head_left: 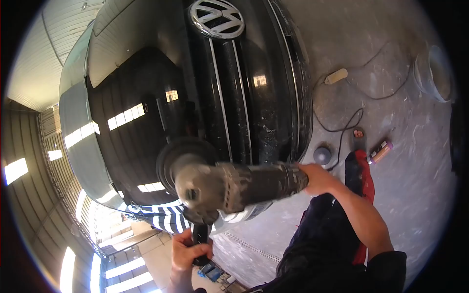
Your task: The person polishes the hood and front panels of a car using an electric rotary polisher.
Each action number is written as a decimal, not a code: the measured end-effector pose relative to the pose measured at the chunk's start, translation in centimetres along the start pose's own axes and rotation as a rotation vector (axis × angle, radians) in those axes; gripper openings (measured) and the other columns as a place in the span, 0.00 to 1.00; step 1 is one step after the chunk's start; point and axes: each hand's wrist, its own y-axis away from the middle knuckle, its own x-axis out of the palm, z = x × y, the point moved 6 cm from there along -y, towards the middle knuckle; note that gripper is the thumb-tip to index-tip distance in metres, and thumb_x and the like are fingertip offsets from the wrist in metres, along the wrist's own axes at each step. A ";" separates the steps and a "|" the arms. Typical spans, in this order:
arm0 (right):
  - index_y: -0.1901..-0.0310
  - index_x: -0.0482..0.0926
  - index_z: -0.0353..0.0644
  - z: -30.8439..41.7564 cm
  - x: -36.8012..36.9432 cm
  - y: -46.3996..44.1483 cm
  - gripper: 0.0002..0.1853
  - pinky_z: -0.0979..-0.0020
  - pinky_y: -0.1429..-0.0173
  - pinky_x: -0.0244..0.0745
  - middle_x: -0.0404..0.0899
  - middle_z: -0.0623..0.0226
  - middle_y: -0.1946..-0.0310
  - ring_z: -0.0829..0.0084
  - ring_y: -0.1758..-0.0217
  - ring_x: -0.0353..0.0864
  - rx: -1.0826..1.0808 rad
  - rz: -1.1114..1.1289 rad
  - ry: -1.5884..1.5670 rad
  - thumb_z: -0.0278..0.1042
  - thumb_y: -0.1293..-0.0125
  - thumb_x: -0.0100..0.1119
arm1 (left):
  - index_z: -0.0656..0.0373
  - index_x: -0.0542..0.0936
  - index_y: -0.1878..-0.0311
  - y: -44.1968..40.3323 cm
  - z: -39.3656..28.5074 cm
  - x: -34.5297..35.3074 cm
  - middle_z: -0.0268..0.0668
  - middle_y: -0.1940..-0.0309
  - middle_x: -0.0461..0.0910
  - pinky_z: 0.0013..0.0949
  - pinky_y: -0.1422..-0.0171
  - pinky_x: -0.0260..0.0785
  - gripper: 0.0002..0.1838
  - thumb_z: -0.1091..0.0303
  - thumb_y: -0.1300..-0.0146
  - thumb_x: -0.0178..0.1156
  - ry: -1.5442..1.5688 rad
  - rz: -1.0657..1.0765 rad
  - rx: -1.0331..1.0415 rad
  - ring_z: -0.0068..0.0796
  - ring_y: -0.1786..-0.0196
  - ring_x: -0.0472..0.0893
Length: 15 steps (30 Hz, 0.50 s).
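Observation:
A dusty black polisher (254, 183) spans the middle of the view, its head over the front of a shiny black car (141, 93). My left hand (188, 251) is closed around the black side handle (201, 234). At the tool's rear end, my right hand (320, 179) wraps the body. The round dark pad (168, 163) faces the hood's front edge near the grille; the tool's head partly hides it, and I cannot tell whether it touches the paint. A chrome round badge (217, 18) and thin grille strips show above the tool.
The view is turned sideways, with the floor (405, 195) to the right. On it are a power strip (336, 76) with cords, a bucket (434, 73), a pinkish bottle (381, 152) and a round grey object (322, 155). My foot (359, 133) is beside the bottle.

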 end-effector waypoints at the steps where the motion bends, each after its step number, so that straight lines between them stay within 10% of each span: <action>1: 0.35 0.70 0.39 0.2 -0.7 -0.8 0.37 0.52 0.43 0.75 0.82 0.46 0.52 0.44 0.46 0.79 -0.061 -0.061 -0.027 0.30 0.53 0.62 | 0.73 0.79 0.54 -0.9 -1.2 0.4 0.46 0.73 0.82 0.32 0.69 0.76 0.20 0.77 0.50 0.74 0.023 0.000 0.037 0.32 0.76 0.82; 15: 0.35 0.70 0.41 1.1 -1.7 -1.3 0.37 0.52 0.39 0.73 0.81 0.44 0.50 0.45 0.43 0.78 -0.020 -0.024 -0.094 0.28 0.52 0.64 | 0.71 0.77 0.55 -1.9 -3.6 1.4 0.48 0.74 0.81 0.34 0.70 0.76 0.21 0.72 0.48 0.75 0.056 0.061 0.025 0.36 0.76 0.82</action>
